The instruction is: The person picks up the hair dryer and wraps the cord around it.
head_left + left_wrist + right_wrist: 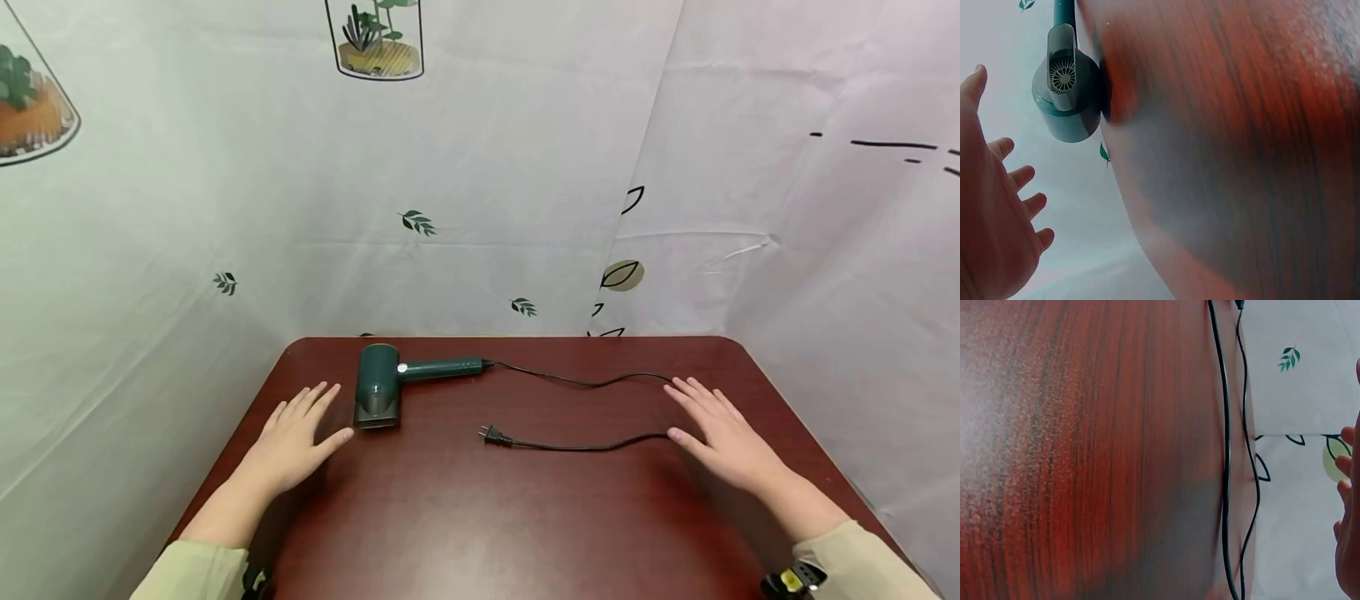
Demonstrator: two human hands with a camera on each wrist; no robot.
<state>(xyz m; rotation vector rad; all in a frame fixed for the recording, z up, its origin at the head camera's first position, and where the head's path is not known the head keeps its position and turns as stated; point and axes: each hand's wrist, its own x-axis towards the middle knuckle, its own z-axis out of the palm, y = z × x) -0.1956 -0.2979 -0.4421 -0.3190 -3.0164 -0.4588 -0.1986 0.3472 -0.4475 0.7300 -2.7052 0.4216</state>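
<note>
A dark green hair dryer (377, 379) lies on the table with its handle pointing right and its flat nozzle facing the near side. To its left is my left hand (288, 446), fingers spread and holding nothing; in the left wrist view the nozzle's grille (1062, 76) shows beyond that hand (997, 212). The black power cord (592, 384) runs from the handle to the right, and its two-pin plug (497, 436) lies mid-table. My right hand (727, 437) hovers over the cord's bend with straight, spread fingers. That bend is hidden beneath the hand.
The dark red wooden table (495, 517) has rounded far corners. A white curtain (480, 167) printed with leaves and plant jars hangs behind and along both sides. Each forearm has a light sleeve (862, 567), with a dark wrist device (795, 579) at the right.
</note>
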